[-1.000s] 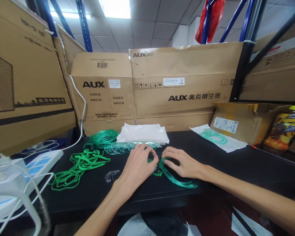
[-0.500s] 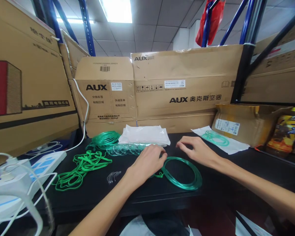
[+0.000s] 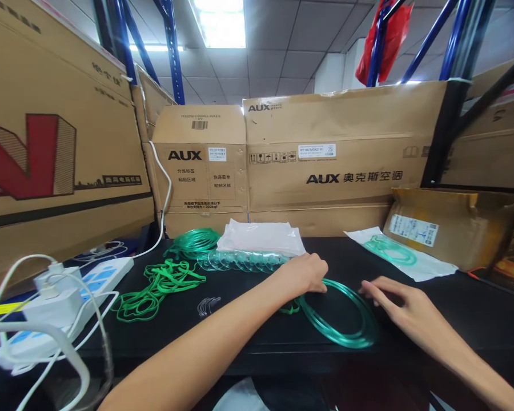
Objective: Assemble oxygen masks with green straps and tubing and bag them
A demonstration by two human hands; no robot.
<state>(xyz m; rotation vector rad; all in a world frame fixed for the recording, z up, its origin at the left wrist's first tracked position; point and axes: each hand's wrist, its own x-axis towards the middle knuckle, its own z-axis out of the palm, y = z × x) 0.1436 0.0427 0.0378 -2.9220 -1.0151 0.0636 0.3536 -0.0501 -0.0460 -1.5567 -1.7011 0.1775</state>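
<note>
My left hand [image 3: 307, 273] is closed on the upper left edge of a coil of translucent green tubing [image 3: 354, 341] on the black table; its fingertips are partly hidden. On the other side, my right hand [image 3: 396, 298] hovers beside the coil's right edge, thumb and fingers apart and holding nothing. A bit of green strap [image 3: 291, 308] lies below my left wrist. Behind that wrist runs a row of clear plastic discs or cups [image 3: 240, 261]. Further left are a tangle of green straps [image 3: 165, 281] and a few thin clear strips [image 3: 208, 306].
White plastic bags [image 3: 261, 237] and a larger bundle of green tubing [image 3: 195, 242] lie at the back. A white bag [image 3: 430, 267] with coiled tubing on it sits right, before an open carton [image 3: 449, 222]. Power strips [image 3: 105, 277] with cables occupy the left. Cardboard boxes [image 3: 325, 128] wall the back.
My left hand has moved right onto the tubing coil and closed there. My right hand has come down and toward the coil's right side. The camera view has turned slightly left.
</note>
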